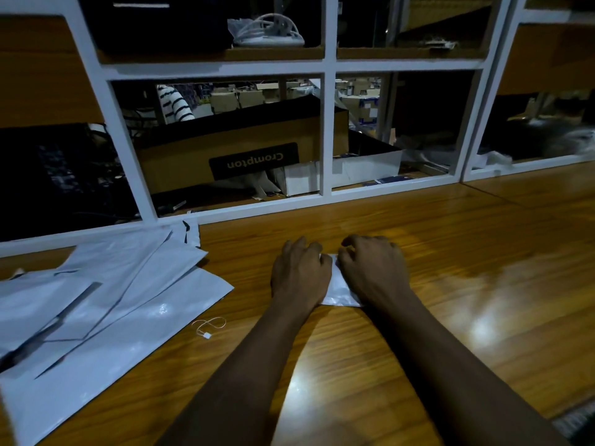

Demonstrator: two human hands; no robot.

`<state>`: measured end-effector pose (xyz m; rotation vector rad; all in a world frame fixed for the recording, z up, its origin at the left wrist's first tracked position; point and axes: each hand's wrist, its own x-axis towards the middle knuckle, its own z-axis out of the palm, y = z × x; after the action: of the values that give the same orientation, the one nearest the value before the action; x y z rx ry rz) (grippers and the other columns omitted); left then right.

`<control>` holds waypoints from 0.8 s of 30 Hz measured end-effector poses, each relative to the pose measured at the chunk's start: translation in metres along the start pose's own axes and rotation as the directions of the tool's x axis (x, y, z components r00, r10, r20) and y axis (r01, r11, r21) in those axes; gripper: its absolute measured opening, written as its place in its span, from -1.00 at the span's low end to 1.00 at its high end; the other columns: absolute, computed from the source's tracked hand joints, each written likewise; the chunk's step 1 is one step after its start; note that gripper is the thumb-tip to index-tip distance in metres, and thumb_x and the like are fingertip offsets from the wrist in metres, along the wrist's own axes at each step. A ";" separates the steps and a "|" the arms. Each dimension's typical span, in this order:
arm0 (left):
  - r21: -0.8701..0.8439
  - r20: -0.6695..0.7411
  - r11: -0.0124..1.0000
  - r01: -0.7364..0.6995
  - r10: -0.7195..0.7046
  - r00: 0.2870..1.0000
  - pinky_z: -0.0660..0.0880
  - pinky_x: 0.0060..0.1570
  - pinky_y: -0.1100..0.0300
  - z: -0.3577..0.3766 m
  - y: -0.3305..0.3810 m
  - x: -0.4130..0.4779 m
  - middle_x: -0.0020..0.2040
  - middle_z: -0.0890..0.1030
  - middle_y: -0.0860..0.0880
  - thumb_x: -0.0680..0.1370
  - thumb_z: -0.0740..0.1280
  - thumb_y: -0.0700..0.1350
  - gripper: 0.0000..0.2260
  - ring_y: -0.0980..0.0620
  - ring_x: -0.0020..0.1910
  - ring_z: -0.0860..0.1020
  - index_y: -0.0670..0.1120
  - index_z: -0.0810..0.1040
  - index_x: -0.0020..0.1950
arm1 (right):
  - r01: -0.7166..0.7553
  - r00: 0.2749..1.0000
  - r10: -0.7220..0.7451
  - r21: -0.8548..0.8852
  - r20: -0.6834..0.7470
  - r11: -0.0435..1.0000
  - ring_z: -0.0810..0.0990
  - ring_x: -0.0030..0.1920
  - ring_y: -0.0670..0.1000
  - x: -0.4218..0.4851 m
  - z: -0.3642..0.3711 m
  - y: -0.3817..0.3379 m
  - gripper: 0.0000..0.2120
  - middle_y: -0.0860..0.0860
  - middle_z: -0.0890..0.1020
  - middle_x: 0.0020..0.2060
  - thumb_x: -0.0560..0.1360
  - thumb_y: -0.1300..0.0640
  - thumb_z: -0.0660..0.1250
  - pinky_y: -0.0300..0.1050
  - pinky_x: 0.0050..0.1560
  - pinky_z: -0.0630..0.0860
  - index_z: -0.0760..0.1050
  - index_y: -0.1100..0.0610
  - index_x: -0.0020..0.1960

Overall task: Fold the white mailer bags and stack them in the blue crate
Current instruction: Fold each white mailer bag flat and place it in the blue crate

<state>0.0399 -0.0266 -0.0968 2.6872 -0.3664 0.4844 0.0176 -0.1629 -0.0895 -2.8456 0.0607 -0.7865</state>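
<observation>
A small folded white mailer bag point(339, 289) lies on the wooden table point(450, 252), mostly covered by my two hands. My left hand point(299, 273) lies on its left part with curled fingers gripping the far edge. My right hand point(373, 272) covers its right part, fingers curled over the far edge too. A loose pile of flat white mailer bags point(106, 304) lies spread at the left of the table. No blue crate is in view.
A white-framed shelf unit point(325, 136) stands along the table's far edge, holding a brown Crompton cardboard box point(244, 149) and a white box point(322, 177). A small white string tag point(209, 326) lies beside the pile. Bare wood stretches to the right.
</observation>
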 end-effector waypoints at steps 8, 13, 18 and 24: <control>0.048 0.081 0.994 -0.094 0.090 0.993 0.33 0.35 -0.07 0.007 -0.010 0.005 0.37 0.48 -0.07 0.67 0.02 0.00 -0.63 -0.16 0.40 0.37 -0.03 0.54 0.30 | 0.302 0.940 -0.254 -0.212 0.227 0.929 0.63 0.00 0.20 -0.012 0.015 -0.003 -0.58 0.05 0.66 0.05 0.57 0.00 -0.03 0.13 0.03 0.47 0.56 0.06 0.15; 0.069 0.245 0.978 -0.195 0.173 0.954 0.02 0.49 -0.15 -0.010 -0.019 -0.007 0.62 0.07 -0.01 0.72 -0.07 0.03 -0.59 -0.09 0.59 -0.03 0.08 0.17 0.58 | 0.322 0.934 -0.278 -0.191 0.223 0.927 0.60 0.07 0.26 -0.009 0.017 0.000 -0.43 0.10 0.65 0.14 0.60 -0.06 -0.17 0.21 0.10 0.44 0.56 0.11 0.20; 0.174 0.337 0.957 -0.234 0.166 0.927 -0.06 0.48 -0.30 -0.012 -0.027 -0.014 0.63 -0.10 0.05 0.70 -0.09 0.09 -0.55 -0.11 0.60 -0.15 0.10 0.02 0.61 | 0.353 0.933 -0.323 -0.228 0.162 0.907 0.57 -0.06 0.26 -0.013 0.024 0.008 -0.53 0.16 0.63 -0.03 0.61 -0.07 -0.02 0.14 -0.05 0.42 0.57 0.18 0.02; 0.134 0.326 0.978 -0.161 0.109 0.939 -0.02 0.47 -0.33 -0.008 -0.022 -0.010 0.62 0.05 0.06 0.70 -0.08 0.08 -0.59 -0.09 0.59 -0.04 0.10 0.17 0.55 | 0.308 0.942 -0.274 -0.174 0.196 0.935 0.62 -0.09 0.29 -0.005 0.023 0.004 -0.46 0.17 0.66 -0.13 0.60 -0.12 -0.07 0.23 -0.06 0.50 0.57 0.20 -0.04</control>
<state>0.0358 -0.0018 -0.1004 2.9127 -0.6313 0.1169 0.0256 -0.1624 -0.1121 -3.1499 -0.3338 -0.6156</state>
